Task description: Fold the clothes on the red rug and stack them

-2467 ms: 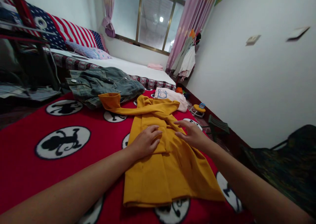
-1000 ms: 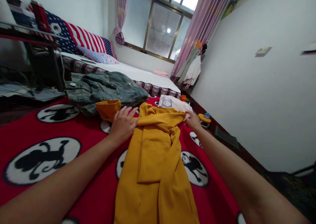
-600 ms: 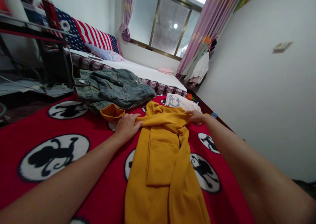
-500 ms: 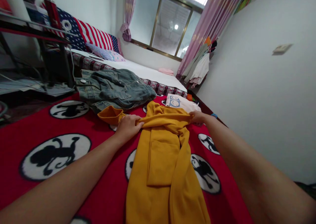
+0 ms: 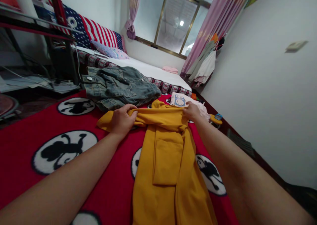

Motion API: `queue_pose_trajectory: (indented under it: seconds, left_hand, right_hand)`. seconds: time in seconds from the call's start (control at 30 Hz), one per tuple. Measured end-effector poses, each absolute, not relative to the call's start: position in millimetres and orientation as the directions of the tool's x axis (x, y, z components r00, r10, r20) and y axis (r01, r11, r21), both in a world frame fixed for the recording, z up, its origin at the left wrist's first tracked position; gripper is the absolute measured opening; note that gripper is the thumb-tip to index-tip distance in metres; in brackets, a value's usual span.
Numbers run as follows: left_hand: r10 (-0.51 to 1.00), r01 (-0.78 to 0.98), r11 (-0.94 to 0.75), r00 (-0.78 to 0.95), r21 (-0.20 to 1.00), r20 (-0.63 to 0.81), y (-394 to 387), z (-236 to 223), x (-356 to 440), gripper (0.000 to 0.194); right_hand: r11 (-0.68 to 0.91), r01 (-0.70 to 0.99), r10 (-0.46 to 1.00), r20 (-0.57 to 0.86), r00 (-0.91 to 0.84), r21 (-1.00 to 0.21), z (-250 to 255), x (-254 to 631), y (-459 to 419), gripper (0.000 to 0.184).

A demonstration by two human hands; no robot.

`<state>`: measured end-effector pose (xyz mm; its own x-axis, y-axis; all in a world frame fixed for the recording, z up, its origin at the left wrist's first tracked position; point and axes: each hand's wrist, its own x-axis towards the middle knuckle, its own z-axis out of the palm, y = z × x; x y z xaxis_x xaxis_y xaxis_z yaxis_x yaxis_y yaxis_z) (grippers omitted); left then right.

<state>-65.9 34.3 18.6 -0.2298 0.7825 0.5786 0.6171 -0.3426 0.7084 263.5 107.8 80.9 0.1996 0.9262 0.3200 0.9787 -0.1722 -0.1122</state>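
Observation:
A long mustard-yellow sweater (image 5: 167, 165) lies lengthwise in front of me on a red blanket (image 5: 111, 188) with monkey prints. One sleeve runs down along its right side. My left hand (image 5: 123, 121) is closed on the other sleeve, whose cuff end sticks out to the left beyond my fingers. At the sweater's upper right edge, my right hand (image 5: 192, 111) pinches the cloth. Between both hands the yellow fabric stretches in a taut band across the upper part. Fingertips of both hands are partly hidden by the cloth.
Beyond my left hand a denim jacket (image 5: 123, 86) lies on the blanket. A pale printed garment (image 5: 182, 100) is just past my right hand. Farther back are a bed with a white top (image 5: 148, 68), a desk (image 5: 37, 30) at left and hanging clothes (image 5: 208, 68) at right.
Both hands have lifted slightly away from me, the left one shifting left along the sleeve. The band of cloth between them is straighter. The view has tilted a little.

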Motion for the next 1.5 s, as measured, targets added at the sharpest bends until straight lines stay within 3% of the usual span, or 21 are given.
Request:
queue_pose_trajectory:
  seconds: [0.13,0.27,0.37,0.47,0.57,0.67,0.77,0.93,1.0,1.1,1.3,1.5]
  left_hand:
    - [0.833,0.698,-0.281,-0.163,0.658,0.529,33.6,16.0,-64.4,0.018]
    - [0.863,0.785,-0.261,-0.071,0.562,0.5,31.4,15.6,-64.0,0.021]
    - [0.797,0.829,-0.353,0.024,0.433,0.603,27.3,17.3,-64.1,0.027]
    - [0.693,0.803,-0.496,0.137,0.331,0.707,20.0,18.5,-57.4,0.031]
    - [0.621,0.69,-0.662,0.288,0.291,0.729,11.9,15.3,-41.3,0.034]
    - [0.58,0.567,-0.769,0.425,0.295,0.695,5.7,9.9,-22.9,0.041]
    - [0.579,0.524,-0.798,0.527,0.299,0.622,1.9,8.0,-11.8,0.048]
    - [0.614,0.573,-0.773,0.57,0.271,0.546,0.7,10.7,-8.7,0.051]
    - [0.61,0.586,-0.773,0.584,0.242,0.535,2.0,9.4,-8.6,0.049]
    - [0.603,0.595,-0.776,0.602,0.21,0.523,4.6,5.0,-8.3,0.049]
    - [0.654,0.657,-0.733,0.608,0.177,0.45,4.7,1.9,-6.8,0.05]
    - [0.723,0.73,-0.66,0.553,0.176,0.415,2.0,3.1,-3.7,0.048]
  right_hand:
    - [-0.028,0.969,0.966,0.243,0.09,-0.247,47.0,258.8,112.5,0.059]
    - [0.015,0.951,0.982,0.185,0.044,-0.309,44.3,259.9,103.2,0.045]
    - [0.051,0.925,0.984,0.176,0.017,-0.376,50.7,259.8,83.3,0.034]
    - [0.059,0.897,0.948,0.305,0.087,-0.438,49.0,256.1,51.7,0.038]
    - [0.101,0.794,0.825,0.497,0.27,-0.599,38.7,250.1,10.9,0.039]
    - [0.171,0.681,0.777,0.522,0.351,-0.712,30.0,243.2,-33.1,0.032]
    - [0.202,0.704,0.839,0.491,0.234,-0.681,29.8,235.7,-72.5,0.029]
    - [0.35,0.842,0.913,0.35,-0.209,-0.411,37.9,227.0,-111.1,0.04]
    - [0.376,0.865,0.916,0.273,-0.294,-0.331,39.7,226.7,-116.9,0.036]
    - [0.377,0.877,0.919,0.235,-0.316,-0.297,42.6,232.7,-120.8,0.028]
    - [0.374,0.892,0.883,0.393,-0.257,-0.256,49.6,266.0,-129.9,0.023]
    - [0.425,0.814,0.873,0.417,-0.253,-0.396,47.4,269.3,-137.0,0.023]
